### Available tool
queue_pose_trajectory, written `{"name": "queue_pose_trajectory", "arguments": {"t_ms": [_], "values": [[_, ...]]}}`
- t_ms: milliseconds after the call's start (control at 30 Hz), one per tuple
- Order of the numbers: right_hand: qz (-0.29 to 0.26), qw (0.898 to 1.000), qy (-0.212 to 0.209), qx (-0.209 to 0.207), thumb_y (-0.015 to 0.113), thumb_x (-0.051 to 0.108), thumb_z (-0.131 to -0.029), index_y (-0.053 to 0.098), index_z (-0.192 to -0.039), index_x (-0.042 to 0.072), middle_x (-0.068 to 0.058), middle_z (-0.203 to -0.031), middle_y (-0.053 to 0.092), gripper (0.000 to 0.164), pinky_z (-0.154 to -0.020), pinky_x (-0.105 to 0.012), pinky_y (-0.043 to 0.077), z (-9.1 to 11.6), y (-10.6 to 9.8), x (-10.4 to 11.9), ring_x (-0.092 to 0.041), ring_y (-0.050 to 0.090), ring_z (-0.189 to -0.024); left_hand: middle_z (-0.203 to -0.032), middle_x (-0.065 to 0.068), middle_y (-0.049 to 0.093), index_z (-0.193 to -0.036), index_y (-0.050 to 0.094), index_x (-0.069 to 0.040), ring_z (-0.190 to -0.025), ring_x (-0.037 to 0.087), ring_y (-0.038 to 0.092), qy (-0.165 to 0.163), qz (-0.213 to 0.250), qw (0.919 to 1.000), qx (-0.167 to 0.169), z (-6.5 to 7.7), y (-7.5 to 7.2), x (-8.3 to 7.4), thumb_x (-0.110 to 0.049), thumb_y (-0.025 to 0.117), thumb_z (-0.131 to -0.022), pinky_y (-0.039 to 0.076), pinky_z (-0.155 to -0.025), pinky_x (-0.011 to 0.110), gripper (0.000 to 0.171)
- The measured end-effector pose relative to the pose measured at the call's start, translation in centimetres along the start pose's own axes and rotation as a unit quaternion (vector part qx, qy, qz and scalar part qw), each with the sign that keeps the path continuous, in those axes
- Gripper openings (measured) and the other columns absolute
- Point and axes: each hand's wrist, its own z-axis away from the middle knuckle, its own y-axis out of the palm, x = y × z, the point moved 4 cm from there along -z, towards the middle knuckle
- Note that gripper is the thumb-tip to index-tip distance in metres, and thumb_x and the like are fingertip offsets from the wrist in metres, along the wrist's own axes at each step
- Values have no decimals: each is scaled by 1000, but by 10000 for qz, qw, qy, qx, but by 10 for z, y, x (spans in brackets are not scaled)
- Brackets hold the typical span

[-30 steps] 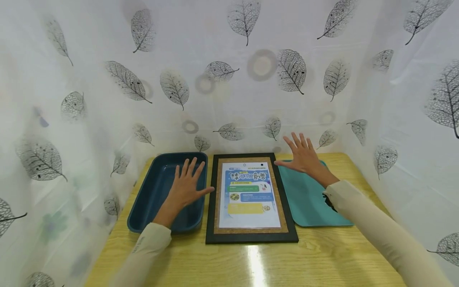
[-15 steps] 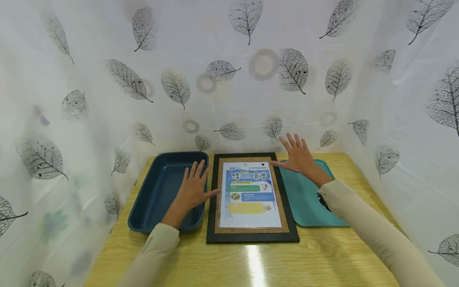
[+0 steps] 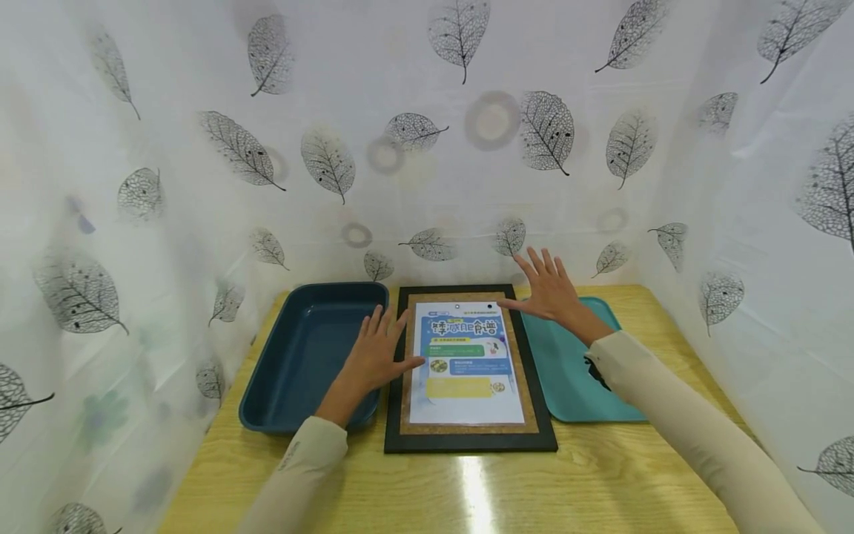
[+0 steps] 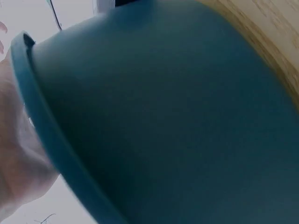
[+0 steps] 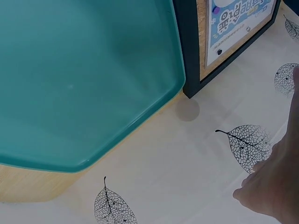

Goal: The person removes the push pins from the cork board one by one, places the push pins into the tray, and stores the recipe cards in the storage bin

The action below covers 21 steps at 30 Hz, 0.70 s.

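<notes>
My left hand [image 3: 373,356], fingers spread, hovers over the right edge of the dark blue bin [image 3: 287,371], its thumb reaching over the black-framed cork board [image 3: 470,439]. Spread fingers also mark my right hand [image 3: 550,293], above the board's top right corner and the teal tray [image 3: 567,378]. Neither hand holds anything. A printed sheet [image 3: 467,411] with coloured blocks and Chinese lettering is pinned on the board. In the left wrist view the bin's outer wall [image 4: 177,116] fills most of the picture, with part of the hand at the left.
Bin, board and tray stand side by side on a wooden table [image 3: 414,489]. A white curtain [image 3: 427,193] printed with black leaves hangs behind the table and along both sides. Light glares off the table's front.
My left hand has moved right, from over the bin towards the board. My right hand has shifted slightly left. Bin, board and tray stay put.
</notes>
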Motion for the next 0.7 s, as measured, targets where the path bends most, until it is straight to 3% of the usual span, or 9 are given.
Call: {"name": "queue_pose_trajectory", "arguments": {"t_ms": [167, 400, 700], "values": [[-78, 10000, -10, 38, 70, 69, -84, 27, -165, 10, -25, -170, 17, 109, -125, -63, 5, -1, 2, 1, -49, 10, -156, -173, 19, 8, -168, 13, -18, -157, 45, 11, 20, 82, 10000, 1, -1, 4, -5, -74, 62, -91, 14, -125, 61, 107], [-60, 9999, -44, 103, 70, 70, -84, 28, -165, 10, -25, -170, 18, 109, -124, -64, 7, -2, 3, 5, -49, 11, -156, -172, 20, 14, -167, 22, -13, -157, 45, 14, 142, 98, 9997, -179, 0, 9, -12, -72, 65, -90, 19, -124, 60, 106], [-152, 9997, -24, 188, 70, 69, -84, 28, -165, 9, -26, -169, 19, 108, -125, -63, 5, -5, 4, 11, -49, 11, -156, -172, 18, 13, -166, 22, -12, -155, 47, 18, 131, 141, 9998, -24, -4, 19, -24, -71, 62, -92, 22, -124, 58, 103]]}}
